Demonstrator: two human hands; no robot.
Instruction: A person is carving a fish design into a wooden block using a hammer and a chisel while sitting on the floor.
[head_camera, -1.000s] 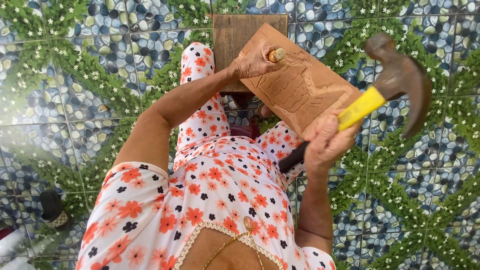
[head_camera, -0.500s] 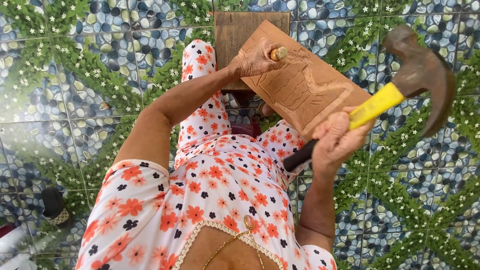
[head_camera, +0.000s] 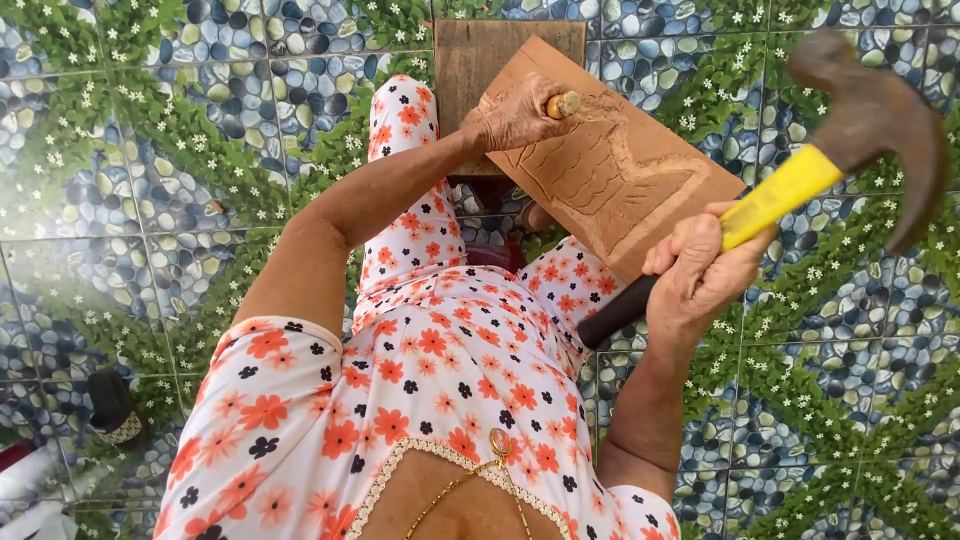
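— Higher now, that claw hammer (head_camera: 850, 140); right hand (head_camera: 700, 275) fisted round its handle.
— Left hand (head_camera: 515, 115) grips the chisel (head_camera: 563, 103) against the carved board (head_camera: 610, 160) on her lap; blade hidden.

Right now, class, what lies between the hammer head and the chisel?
In the head view, only the carved wooden board lies between the hammer head, raised in the right hand, and the chisel held by the left hand.

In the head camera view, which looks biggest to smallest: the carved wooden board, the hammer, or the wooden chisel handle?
1. Carved wooden board
2. Hammer, though it is raised nearer the camera, so this is unsure
3. Chisel handle, mostly hidden in the left hand
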